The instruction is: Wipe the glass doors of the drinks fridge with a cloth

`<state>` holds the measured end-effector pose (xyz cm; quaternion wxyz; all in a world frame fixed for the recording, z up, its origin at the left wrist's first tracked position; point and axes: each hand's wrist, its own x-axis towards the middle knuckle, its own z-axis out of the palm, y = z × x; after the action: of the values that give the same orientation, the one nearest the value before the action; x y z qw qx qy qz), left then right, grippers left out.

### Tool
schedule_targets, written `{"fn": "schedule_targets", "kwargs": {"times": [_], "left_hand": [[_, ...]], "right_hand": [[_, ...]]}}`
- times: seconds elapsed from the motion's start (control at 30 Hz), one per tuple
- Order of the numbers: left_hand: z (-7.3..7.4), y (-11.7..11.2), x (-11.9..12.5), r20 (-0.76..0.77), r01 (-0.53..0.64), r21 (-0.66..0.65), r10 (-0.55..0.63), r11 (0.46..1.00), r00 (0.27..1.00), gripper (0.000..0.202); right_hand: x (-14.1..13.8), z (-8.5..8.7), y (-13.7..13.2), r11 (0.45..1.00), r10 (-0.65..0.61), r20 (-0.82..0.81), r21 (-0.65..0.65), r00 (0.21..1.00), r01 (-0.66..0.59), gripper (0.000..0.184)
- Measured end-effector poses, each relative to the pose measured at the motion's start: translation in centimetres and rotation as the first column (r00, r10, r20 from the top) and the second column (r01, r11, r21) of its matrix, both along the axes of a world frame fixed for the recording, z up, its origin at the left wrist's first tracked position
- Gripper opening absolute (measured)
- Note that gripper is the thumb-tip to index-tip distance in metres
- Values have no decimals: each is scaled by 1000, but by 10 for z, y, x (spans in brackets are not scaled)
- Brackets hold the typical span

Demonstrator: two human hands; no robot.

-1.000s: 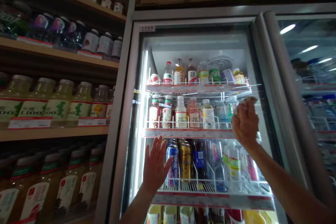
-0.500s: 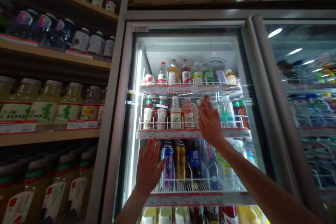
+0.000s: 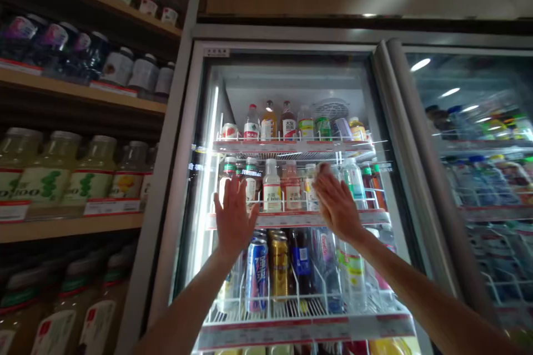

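Observation:
Both my hands are raised before the closed glass door of a lit drinks fridge [image 3: 343, 66]. My left hand [image 3: 235, 216] is open with spread fingers, in front of the left part of the middle shelf, and holds nothing. My right hand [image 3: 335, 199] is flat, fingers extended and tilted left, overlapping the bottles at the right of that shelf; it is empty too. Whether either palm touches the glass I cannot tell. Nearest the hands stand a clear-topped juice bottle [image 3: 272, 186], a pink bottle [image 3: 291, 186], a blue can [image 3: 257, 274] and a gold can [image 3: 280, 266].
Wooden shelves [image 3: 79, 227] with several rows of juice bottles [image 3: 94, 169] stand at the left. A thick vertical door handle [image 3: 400, 122] runs along the right of this door. Beyond it is a second glass-doored fridge [image 3: 478, 150] stocked with bottles.
My left hand has moved up from the lower shelf to the middle shelf's height. My right hand has tilted further left. The view has shifted slightly.

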<state>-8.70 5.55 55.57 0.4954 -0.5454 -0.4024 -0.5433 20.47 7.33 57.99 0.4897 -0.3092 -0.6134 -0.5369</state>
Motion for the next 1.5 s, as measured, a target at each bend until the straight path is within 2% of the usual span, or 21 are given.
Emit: {"fn": "schedule_targets", "kwargs": {"times": [0.03,0.1,0.17,0.23,0.3,0.37,0.43,0.47,0.53,0.6,0.67,0.73,0.8,0.87,1.0,1.1,1.23,1.3,1.37,1.43,1.5], "left_hand": [[13,3,0,2,-7,-2,7,1000,1000,59],[27,6,0,-5,-17,-15,17,1000,1000,60],[30,7,-2,-12,-25,-18,25,1000,1000,60],[27,6,-4,-14,-32,-18,32,999,999,60],[24,5,-4,-15,-34,-16,34,999,999,60],[23,5,-5,-19,-27,-13,27,1000,999,60],[24,7,-5,-19,-16,1,16,1000,1000,61],[24,7,-4,-17,-10,9,10,1000,1000,61],[25,9,-4,-16,-2,24,2,1000,1000,61],[24,10,-4,-19,1,36,0,999,1000,62],[24,9,-4,-25,-2,38,3,999,1000,62],[24,9,-4,-30,-1,37,2,999,1000,62],[24,8,-5,-37,9,31,-7,999,999,62],[25,8,-6,-39,16,24,-15,1000,999,62],[25,8,-4,-34,1,22,0,1000,999,62],[26,9,-3,-32,-19,37,20,999,999,61],[27,9,-5,-44,-3,35,5,999,999,61],[27,8,-8,-56,6,40,-4,999,998,62],[27,8,-10,-64,5,47,-2,999,998,62],[27,7,-10,-60,-5,33,7,999,998,61],[26,7,-9,-54,-19,10,19,1000,998,60]], "right_hand": [[1,1,0,1000,5,41,-6,999,-5,47],[14,12,3,1000,1,-120,7,993,0,48],[27,31,6,999,8,-402,41,916,9,49],[24,46,9,998,20,-528,60,849,14,49],[5,50,9,998,25,-425,57,905,-1,47],[-13,45,6,1000,11,-170,20,985,-8,45],[-15,41,2,1000,-13,34,-11,999,13,45],[-7,42,1,999,-29,37,-20,999,30,45],[15,53,1,998,-57,-152,-38,987,52,45],[33,70,2,997,-71,-387,-53,919,55,46],[34,82,3,997,-76,-485,-60,871,54,47],[21,83,3,996,-74,-401,-67,913,51,47],[11,75,1,995,-61,-185,-88,981,45,46],[19,67,-1,994,-45,-37,-102,998,41,46],[70,73,0,998,-32,-386,-69,922,5,47],[77,92,4,999,-5,-558,-31,830,-15,51],[19,94,5,998,19,-429,-40,903,-40,47],[-5,84,2,996,38,-172,-78,984,-52,45],[-5,77,-3,993,36,60,-118,998,-29,46],[14,81,-6,992,10,6,-129,1000,-9,45],[33,96,-5,994,-3,-249,-107,969,-24,47]]}}
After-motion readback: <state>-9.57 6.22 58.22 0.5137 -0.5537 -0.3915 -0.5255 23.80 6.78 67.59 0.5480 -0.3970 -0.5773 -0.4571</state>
